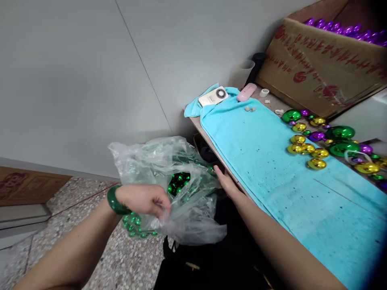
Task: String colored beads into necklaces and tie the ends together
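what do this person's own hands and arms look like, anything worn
The left hand is ungloved, with a smooth, rounded, dark green bangle at the wrist. The visible part of the right hand has no glove, its wrist no bangle. Neither forearm shows a sleeve.

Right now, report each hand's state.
Left hand: closed, pinching the clear, crinkled plastic bag.
Right hand: beside the light-blue fabric cloth; fingers partly hidden, grip cannot be told.

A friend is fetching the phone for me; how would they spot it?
Find the large blue cloth. The phone lies flat at the end by the grey wall. Unlike the pink case beside it, it is whitish with a big round dark camera.
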Demonstrator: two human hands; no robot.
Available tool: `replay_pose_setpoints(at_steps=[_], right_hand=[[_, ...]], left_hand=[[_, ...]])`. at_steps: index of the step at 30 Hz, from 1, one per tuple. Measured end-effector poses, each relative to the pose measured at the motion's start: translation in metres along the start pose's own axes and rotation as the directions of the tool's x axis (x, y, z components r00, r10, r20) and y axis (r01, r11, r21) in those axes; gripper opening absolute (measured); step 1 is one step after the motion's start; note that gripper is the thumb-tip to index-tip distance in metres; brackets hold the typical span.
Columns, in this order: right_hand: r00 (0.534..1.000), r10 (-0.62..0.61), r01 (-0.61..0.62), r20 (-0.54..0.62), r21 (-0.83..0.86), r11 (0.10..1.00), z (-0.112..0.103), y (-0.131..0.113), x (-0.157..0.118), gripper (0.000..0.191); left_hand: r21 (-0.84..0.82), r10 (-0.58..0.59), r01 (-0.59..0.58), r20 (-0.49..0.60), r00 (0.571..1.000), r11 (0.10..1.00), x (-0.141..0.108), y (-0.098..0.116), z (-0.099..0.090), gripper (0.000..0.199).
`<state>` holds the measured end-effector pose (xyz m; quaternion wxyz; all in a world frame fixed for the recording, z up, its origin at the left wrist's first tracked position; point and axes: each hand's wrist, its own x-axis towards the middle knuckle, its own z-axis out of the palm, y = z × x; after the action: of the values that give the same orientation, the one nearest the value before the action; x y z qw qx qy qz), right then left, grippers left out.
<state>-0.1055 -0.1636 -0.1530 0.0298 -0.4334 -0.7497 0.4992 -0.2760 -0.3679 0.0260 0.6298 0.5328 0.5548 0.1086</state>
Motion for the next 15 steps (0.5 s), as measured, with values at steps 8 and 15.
replay_pose_setpoints(at_steps=[8,15], right_hand=[[0.98,-0.127,0.142,0.156,-0.094,0.985,-0.015,-0.066,0.015,0.015],[0.879,-0.465,0.477,-0.108,0.258,0.84,-0.066,-0.214,0.011,0.019]], left_hand=[[-0.012,0.048,-0.049,-0.05,0.998,0.999,-0.004,0.009,0.011,0.015],[0.079,0.036,0.003,-0.49,0.871,0.997,-0.007,0.01,0.016,0.022]])
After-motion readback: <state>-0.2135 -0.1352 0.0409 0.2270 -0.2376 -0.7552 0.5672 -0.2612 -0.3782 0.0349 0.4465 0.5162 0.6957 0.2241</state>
